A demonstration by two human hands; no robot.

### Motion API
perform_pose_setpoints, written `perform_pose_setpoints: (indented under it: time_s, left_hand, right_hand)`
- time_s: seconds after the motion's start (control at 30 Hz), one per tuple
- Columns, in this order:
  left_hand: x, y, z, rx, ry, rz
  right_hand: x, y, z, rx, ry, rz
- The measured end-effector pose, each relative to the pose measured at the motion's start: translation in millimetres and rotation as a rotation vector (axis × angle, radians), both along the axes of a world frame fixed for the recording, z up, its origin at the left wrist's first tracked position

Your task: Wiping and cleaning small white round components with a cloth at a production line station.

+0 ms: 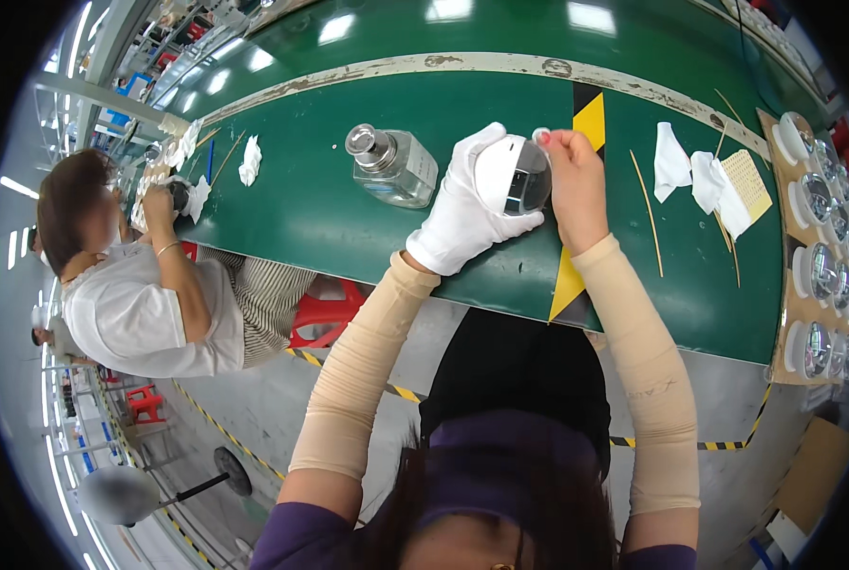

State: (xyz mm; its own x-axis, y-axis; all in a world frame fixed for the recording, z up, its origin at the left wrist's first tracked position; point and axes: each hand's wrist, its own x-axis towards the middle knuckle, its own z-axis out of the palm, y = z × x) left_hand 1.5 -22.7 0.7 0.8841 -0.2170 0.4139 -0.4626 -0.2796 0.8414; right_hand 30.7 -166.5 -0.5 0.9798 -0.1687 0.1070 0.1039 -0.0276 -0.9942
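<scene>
Fingers of the white-gloved left hand (462,204), head view, grasp a round white part with a mirror-like face (529,180) above the glossy green tabletop (301,190). Bare right hand (578,185): fingers curled at the part's upper right edge; cannot tell whether pinching anything. Clear glass bottle with silvery cap (401,171) stands left.

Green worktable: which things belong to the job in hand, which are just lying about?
Likely part of the job:
round white unit with a glossy dark face, held by the white-gloved left hand, the bare right hand at its edge

Seemingly just lying about:
square clear-glass bottle with silvery cap
thin tan sticks
white cloth or paper pieces
</scene>
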Motion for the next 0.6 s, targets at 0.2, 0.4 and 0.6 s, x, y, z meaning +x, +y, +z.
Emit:
perform_pose_setpoints:
  time_s: [0.2, 0.4, 0.6]
  left_hand:
    - [-4, -4, -4, 0.038, -0.085, 0.071]
    - [-2, 15, 21, 0.277, -0.253, 0.005]
    - [-30, 1, -2, -0.071, -0.003, 0.122]
  right_hand:
    - [-51, -14, 6, -0.242, -0.103, -0.055]
    - [-117, -57, 16, -0.348, -0.204, 0.178]
    - [-115, -56, 31, 0.077, -0.089, 0.087]
